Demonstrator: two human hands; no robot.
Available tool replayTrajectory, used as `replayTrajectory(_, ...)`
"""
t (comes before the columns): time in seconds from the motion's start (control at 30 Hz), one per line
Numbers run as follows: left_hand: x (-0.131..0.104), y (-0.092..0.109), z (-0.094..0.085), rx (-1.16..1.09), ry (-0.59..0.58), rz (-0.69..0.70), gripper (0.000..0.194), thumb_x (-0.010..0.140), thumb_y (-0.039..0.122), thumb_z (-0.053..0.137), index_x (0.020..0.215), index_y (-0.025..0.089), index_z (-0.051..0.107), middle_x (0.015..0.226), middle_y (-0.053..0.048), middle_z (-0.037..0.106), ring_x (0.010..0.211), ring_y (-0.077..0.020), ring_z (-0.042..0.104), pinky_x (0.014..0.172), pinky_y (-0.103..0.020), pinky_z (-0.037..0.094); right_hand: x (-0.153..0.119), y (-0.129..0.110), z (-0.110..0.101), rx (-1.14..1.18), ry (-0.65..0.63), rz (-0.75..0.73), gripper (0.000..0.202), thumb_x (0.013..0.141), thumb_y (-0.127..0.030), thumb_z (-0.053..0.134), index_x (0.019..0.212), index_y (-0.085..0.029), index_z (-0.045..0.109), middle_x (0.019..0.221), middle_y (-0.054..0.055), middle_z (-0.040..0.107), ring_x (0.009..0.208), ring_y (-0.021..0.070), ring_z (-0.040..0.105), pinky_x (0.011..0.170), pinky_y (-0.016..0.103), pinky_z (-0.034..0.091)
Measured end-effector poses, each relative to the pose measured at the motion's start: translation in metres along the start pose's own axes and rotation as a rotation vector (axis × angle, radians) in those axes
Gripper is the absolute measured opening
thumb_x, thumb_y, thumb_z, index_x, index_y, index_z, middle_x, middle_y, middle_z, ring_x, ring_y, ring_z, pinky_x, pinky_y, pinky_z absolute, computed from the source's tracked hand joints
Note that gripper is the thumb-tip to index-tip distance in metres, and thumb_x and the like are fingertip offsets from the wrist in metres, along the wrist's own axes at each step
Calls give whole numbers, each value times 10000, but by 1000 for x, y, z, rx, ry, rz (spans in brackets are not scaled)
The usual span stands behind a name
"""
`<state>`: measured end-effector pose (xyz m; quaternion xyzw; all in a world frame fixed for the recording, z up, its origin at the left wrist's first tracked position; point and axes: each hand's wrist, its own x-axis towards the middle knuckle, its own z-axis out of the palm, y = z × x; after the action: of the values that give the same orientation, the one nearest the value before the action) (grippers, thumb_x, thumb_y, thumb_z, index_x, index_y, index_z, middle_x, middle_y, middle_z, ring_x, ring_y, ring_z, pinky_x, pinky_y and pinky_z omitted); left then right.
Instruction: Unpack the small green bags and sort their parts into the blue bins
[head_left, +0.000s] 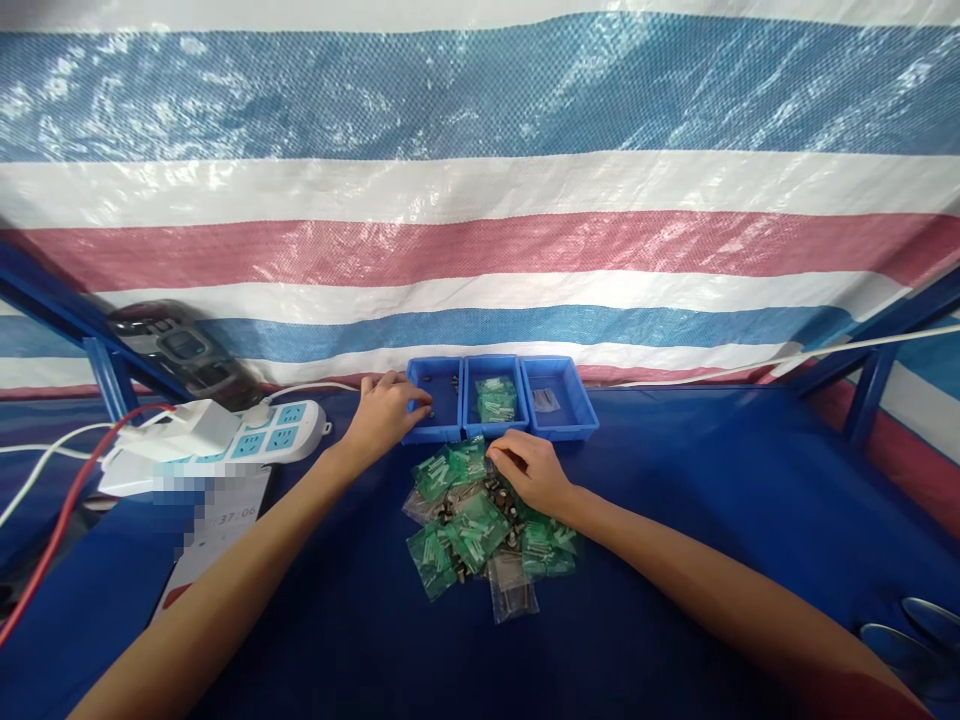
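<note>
My left hand (382,412) is over the left wall of the left blue bin (442,434), thumb and forefinger slightly apart above its inside. A few small dark metal pieces (455,384) lie in that bin. My right hand (534,472) is at the top of a mixed pile, thumb and fingertips pressed together; whatever they pinch is hidden. In the pile, green plastic packets (478,530) holding pale sticks lie among loose small metal parts (501,497). A clear packet (514,590) with thin pieces lies at the pile's near edge.
The middle bin (491,430) holds green packets (496,398); the right bin (576,432) holds a clear packet (545,400). A white power strip (281,437) with cables stands left. Eyeglasses (900,640) lie far right. Striped sheeting (480,250) hangs behind the blue table (697,480).
</note>
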<state>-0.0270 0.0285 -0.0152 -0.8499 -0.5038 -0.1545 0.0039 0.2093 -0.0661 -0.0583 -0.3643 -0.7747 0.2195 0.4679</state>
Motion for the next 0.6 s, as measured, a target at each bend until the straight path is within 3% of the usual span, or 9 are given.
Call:
replayTrajectory(0.3,0,6,-8,-16,23,-19,182,805,338,554,849,250,706,936,-48,706,1028,-275,545,924,-428,290,0,0,-1,1,-4,13,253,939,-279,396,815,-172,588,665,27,546,576,130,486,560,248,404)
replayTrajectory(0.6,-4,35,-34,-198,210,-66,219,836,312,500,849,200,688,889,-35,701,887,-215,601,868,-353,389,1,0,0,-13,3,11,283,944,-317,382,823,-174,594,660,36,554,561,136,493,538,254,405)
